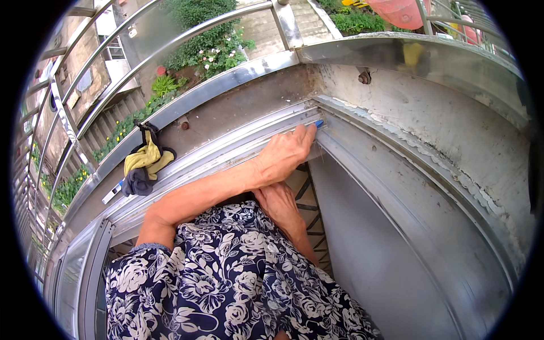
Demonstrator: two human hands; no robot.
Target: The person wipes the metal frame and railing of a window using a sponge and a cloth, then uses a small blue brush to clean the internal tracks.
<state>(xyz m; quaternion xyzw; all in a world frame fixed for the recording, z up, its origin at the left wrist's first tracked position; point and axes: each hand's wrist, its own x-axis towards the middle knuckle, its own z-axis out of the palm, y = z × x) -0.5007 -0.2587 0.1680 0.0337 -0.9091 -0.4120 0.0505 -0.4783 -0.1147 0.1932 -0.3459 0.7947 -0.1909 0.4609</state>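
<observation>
My left hand (289,146) reaches across to the inner corner of an aluminium window track (238,146). Its fingers close around a small tool, of which only a blue tip (318,123) shows against the corner. Most of that tool is hidden in the grip, so its kind is unclear. Below the left wrist, my right hand (276,197) is at the inner edge of the track. The left wrist and the edge cover its fingers, and whether it holds anything cannot be seen.
A crumpled yellow and dark grey cloth or glove (146,161) lies on the sill, beside a blue-and-white tool (112,193). Metal railings (191,32) enclose the outer side, high above steps and plants. A bolt (364,77) protrudes from the right wall. A sliding window frame (95,242) stands at left.
</observation>
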